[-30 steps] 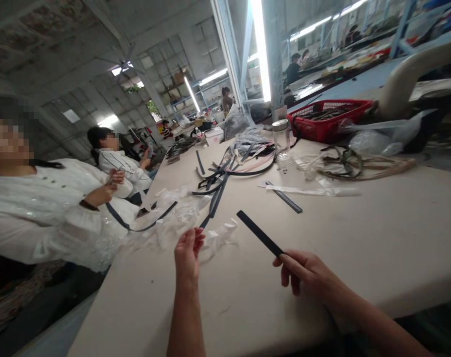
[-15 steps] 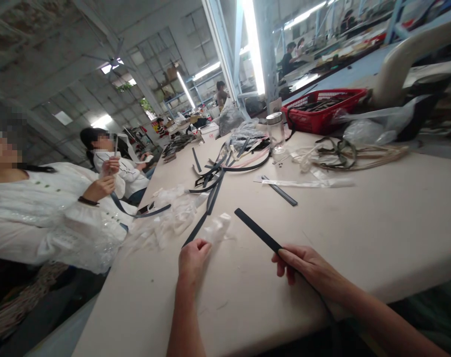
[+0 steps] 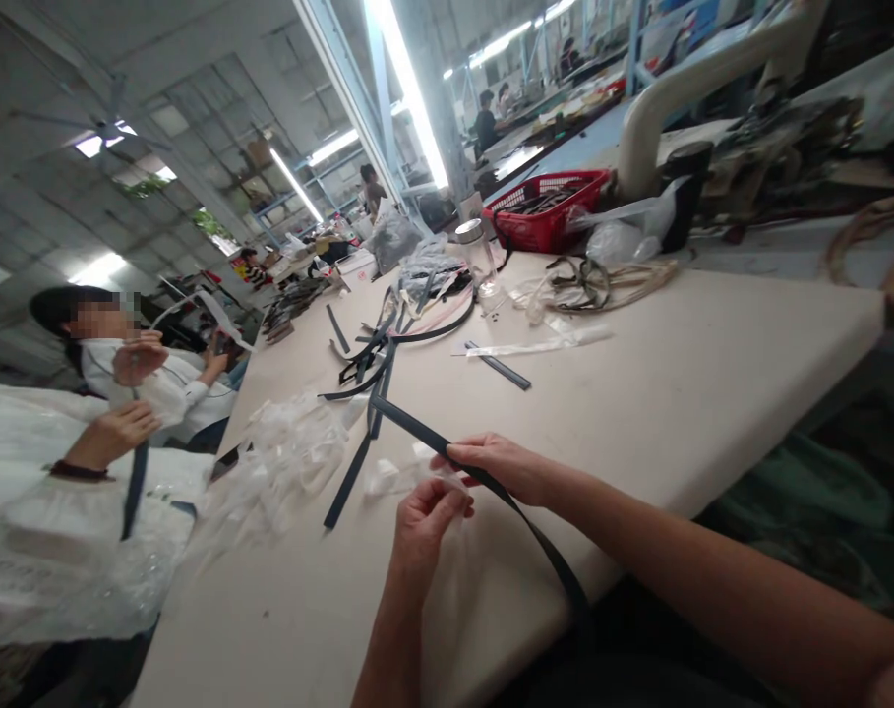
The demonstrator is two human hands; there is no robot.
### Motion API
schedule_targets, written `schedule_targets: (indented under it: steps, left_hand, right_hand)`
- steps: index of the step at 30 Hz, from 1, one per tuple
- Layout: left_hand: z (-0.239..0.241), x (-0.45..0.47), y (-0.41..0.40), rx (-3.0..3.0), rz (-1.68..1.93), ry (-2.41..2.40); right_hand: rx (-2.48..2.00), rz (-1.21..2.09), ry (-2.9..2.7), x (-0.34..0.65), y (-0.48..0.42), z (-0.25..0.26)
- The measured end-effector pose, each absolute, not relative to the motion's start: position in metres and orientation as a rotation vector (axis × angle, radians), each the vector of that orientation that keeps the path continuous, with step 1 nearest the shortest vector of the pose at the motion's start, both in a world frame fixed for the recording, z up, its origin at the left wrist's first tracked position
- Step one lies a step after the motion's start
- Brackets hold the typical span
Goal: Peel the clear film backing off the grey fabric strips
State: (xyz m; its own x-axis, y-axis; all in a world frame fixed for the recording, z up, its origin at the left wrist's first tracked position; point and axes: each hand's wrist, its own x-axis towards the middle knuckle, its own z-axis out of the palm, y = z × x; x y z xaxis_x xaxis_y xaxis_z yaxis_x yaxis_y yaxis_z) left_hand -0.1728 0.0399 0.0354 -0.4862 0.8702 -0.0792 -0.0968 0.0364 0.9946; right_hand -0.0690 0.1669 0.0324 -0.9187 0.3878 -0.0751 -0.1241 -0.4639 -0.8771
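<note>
My right hand [image 3: 509, 467] grips a long dark strap [image 3: 417, 425] between thumb and fingers. The strap's flat end points away to the left, and its length curves down over the table's front edge. Just below, my left hand [image 3: 428, 516] is closed in a pinch, with a bit of pale clear plastic film [image 3: 455, 482] at its fingertips. Crumpled clear plastic [image 3: 391, 477] lies behind the left hand. Beyond the strap's far end, more dark straps [image 3: 347, 482] lie on the pale table [image 3: 638, 413]. A short dark strip [image 3: 502, 366] rests farther right.
At left, a co-worker's hands [image 3: 122, 428] hold another dark strap [image 3: 135, 492]. A heap of clear plastic strips [image 3: 284, 462] covers the table's left side. Towards the back stand a glass jar [image 3: 477, 261] and a red basket [image 3: 557, 228], near coiled cords [image 3: 601, 285].
My left hand has moved right from the plastic scraps to the strap. My right hand has drawn the strap in towards it. The view has turned right, and the co-worker's strap now hangs down.
</note>
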Motion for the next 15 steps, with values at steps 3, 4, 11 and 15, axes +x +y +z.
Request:
schedule_targets:
  steps: [3,4,11,15]
  left_hand:
    - [0.036,-0.178,0.037,0.832,1.617,1.584]
    - [0.036,-0.179,0.036,0.836,1.631,1.608]
    - [0.035,-0.180,0.034,0.916,1.525,1.671]
    - [0.032,-0.177,0.037,0.802,1.464,1.650]
  right_hand:
    - [-0.415,2.533,-1.382,-0.064,0.169,0.030]
    - [-0.420,2.571,-1.370,-0.060,0.170,0.028]
    - [-0.372,2.487,-1.383,-0.060,0.166,0.027]
    - [-0.425,2.231,-1.493,-0.069,0.167,0.037]
